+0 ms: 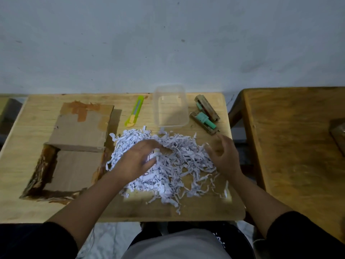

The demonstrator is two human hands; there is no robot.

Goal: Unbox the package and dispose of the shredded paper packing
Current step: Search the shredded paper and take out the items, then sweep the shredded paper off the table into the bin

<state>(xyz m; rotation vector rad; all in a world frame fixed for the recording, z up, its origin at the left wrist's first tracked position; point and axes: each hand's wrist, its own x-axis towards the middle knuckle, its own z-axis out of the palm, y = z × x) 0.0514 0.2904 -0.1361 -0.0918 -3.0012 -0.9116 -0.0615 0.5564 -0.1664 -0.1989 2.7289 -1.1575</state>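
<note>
Centrally, on the light wooden table (pixel 205 208), one loose heap of white shredded paper (pixel 168 176), strands trailing toward the near edge and to the right. Left hand (pixel 138 161): laid on the heap's left-middle part, fingers curled down into the strips and pinching a small tuft of them beneath the palm. Right hand (pixel 224 156): at the heap's right margin, fingers loosely bent and spread, fingertips touching the outer strands; whether any strip is actually gripped cannot be told, as the fingers are blurred. One cardboard box (pixel 61 172), opened, lying left of the heap and touching its left fringe, its flap (pixel 82 128) folded back toward the wall with torn brown tape on it, the interior showing bare cardboard. One clear plastic container (pixel 170 107), upright, just beyond the heap's far edge. One utility knife (pixel 134 114), yellow-green, lying between the flap and the container. Two small wooden pieces with green parts (pixel 205 114), right of the container, near the table's far right corner. One darker wooden table (pixel 298 146), standing apart to the right.
</note>
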